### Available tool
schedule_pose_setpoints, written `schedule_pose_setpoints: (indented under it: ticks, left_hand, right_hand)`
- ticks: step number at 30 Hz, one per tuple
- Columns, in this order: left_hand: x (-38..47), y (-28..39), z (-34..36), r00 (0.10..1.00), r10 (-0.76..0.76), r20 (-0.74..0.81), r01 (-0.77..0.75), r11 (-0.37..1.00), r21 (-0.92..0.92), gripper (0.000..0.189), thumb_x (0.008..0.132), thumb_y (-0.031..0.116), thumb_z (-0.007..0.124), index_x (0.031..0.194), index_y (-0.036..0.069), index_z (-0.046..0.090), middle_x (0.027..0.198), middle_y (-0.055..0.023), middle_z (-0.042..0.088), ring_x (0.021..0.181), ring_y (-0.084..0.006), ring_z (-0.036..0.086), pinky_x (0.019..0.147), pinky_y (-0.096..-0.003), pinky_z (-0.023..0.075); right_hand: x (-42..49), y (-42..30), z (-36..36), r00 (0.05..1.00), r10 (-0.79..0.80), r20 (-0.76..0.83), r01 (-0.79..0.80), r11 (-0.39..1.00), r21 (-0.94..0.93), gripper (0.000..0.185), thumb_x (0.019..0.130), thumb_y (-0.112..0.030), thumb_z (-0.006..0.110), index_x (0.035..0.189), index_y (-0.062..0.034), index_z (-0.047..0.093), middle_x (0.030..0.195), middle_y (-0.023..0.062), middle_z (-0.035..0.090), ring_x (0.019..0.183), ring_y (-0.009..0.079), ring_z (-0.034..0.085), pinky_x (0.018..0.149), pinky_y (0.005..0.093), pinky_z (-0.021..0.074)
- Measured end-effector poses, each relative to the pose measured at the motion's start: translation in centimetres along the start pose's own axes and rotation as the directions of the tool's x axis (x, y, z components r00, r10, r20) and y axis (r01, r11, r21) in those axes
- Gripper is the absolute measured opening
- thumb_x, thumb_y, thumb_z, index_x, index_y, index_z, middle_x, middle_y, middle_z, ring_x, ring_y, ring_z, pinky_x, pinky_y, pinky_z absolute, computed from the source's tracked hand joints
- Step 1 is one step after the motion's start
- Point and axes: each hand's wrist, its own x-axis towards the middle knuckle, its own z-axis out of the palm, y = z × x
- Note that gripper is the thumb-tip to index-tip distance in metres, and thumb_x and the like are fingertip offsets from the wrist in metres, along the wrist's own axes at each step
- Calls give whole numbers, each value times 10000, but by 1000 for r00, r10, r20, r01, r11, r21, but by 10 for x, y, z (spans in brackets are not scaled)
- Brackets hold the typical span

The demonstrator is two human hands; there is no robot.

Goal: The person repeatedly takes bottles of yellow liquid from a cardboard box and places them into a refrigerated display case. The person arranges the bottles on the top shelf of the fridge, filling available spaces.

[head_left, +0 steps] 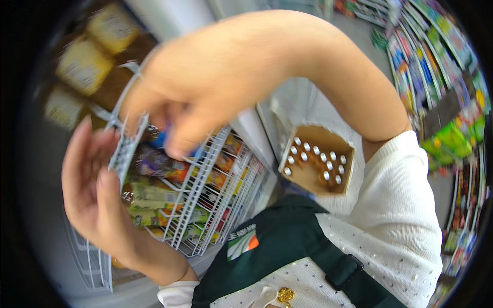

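Observation:
My left hand (pixel 96 192) is raised beside the front edge of a white wire shelf (pixel 125 154), its fingers spread and curled, with nothing visible in it. Above it my right hand (pixel 192 84) reaches across the same shelf edge, palm down, blurred by motion. Its fingertips overlap the wire front, and its thumb points down over bagged goods; whether it grips anything cannot be told. Behind the wire lie a dark purple-marked package (pixel 152 161) and green-yellow packets (pixel 154 196), partly hidden by my right hand and the wires.
Lower wire shelves (pixel 200 188) hold colourful packets. Yellow-labelled packages (pixel 84 65) stand at the upper left. An open cardboard box (pixel 350 169) of white-capped bottles stands on the floor to the right. Stocked store shelves (pixel 423 57) line the far right.

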Motion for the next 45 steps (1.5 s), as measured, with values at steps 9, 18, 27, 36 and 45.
schedule_pose_setpoints:
  ticks: [9,18,27,36,45]
  left_hand:
    - [-91,-81,120,587,-463,664,654,755,-52,367,740,-18,634,1104,-26,585,1022,-116,621,942,-180,592,846,-297,460]
    - [-159,-126,247,127,-317,940,776,622,105,339,799,43,619,1132,4,571,993,-100,625,911,-157,591,825,-287,468]
    - [-175,-157,259,-6,-339,941,784,583,215,346,817,41,610,1158,18,560,1015,-94,614,927,-146,574,837,-287,456]
    - [-185,-171,246,-18,-402,916,811,530,248,352,814,38,611,1162,19,558,1005,-85,613,929,-142,571,834,-281,458]
    - [-199,-181,241,-26,-421,907,826,502,257,364,814,118,630,1157,21,555,993,-127,619,927,-192,592,817,-307,470]
  right_hand:
    - [-342,52,196,248,949,197,-711,40,702,194,818,-193,628,883,-11,646,751,63,643,688,130,604,633,275,498]
    - [-483,30,550,-576,784,231,-457,-544,704,141,744,-156,611,757,-19,645,716,142,645,648,233,632,608,351,503]
    - [-439,61,580,-486,820,302,-611,-566,554,176,765,-146,615,663,-4,604,560,72,586,502,165,572,521,313,473]
    - [-444,90,577,-480,842,247,-689,-536,487,167,761,-164,632,790,0,637,673,111,629,602,199,611,598,326,489]
    - [-441,79,589,-484,857,179,-777,-514,363,154,740,-153,629,795,-9,625,793,161,645,780,322,618,722,394,486]
